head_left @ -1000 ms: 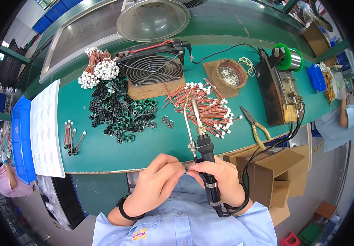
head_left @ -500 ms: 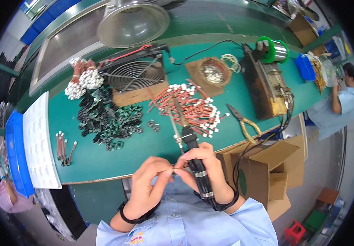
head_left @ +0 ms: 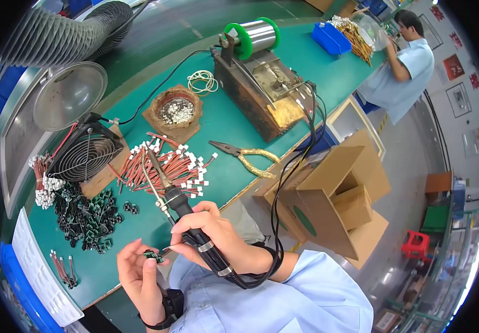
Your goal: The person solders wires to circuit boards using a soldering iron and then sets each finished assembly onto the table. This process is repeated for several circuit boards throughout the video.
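— Green part (head_left: pixel 151 255), where is it?
— Pinched in left hand (head_left: pixel 139 275), just below wire pile (head_left: pixel 164 166). Right hand (head_left: pixel 217 238) is closed around soldering iron (head_left: pixel 181 208), tip up over the pile, prob. so the heat stays away from fingers.

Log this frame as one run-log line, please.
right hand: grips soldering iron | left hand: pinches small green part | bench: red wire pile, pliers

The right hand (head_left: pixel 217 236) grips a black-handled soldering iron (head_left: pixel 179 204), tip over the red wires with white connectors (head_left: pixel 164 166) mid-counter. The left hand (head_left: pixel 139 272) pinches a small green-black part (head_left: pixel 151 255) at the green counter (head_left: pixel 228 122)'s near edge.
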Motion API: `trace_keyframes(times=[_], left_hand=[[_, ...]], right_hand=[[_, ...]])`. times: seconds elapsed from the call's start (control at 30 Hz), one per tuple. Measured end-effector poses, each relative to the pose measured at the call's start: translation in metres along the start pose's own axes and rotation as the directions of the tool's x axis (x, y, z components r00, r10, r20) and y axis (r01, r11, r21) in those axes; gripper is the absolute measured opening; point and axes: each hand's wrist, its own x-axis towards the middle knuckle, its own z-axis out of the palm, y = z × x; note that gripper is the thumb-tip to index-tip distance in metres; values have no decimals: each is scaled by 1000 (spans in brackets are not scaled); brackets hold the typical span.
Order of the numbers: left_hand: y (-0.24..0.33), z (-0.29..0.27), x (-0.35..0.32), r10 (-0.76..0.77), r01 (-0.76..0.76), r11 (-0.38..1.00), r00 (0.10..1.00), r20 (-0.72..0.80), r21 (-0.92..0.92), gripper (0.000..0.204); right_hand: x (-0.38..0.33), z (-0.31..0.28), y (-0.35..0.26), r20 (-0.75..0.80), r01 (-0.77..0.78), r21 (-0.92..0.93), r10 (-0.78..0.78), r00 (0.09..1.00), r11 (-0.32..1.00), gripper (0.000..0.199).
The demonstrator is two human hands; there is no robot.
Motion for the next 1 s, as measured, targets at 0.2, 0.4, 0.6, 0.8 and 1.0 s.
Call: trace_keyframes(times=[0.2,0.4,0.6,0.8,1.0], left_hand=[[2,9,4,-75,102,970,989,126,-220,20],[6,13,2,-98,156,907,982,165,-391,20],[0,1,0,-112,229,817,964,243,-529,21],[0,-7,0,-120,272,772,950,288,-575,22],[-2,-11,-1,-128,284,776,945,301,-563,25]], right_hand=[[-4,-7,-7,28,6,11,-6,1000,1000,41],[-6,-11,-19,107,-173,123,160,981,977,45],[-1,-5,-23,179,-70,66,57,982,995,46],[3,-1,-26,211,-29,18,25,977,999,48],[5,5,-28,200,29,-17,-25,980,999,48]])
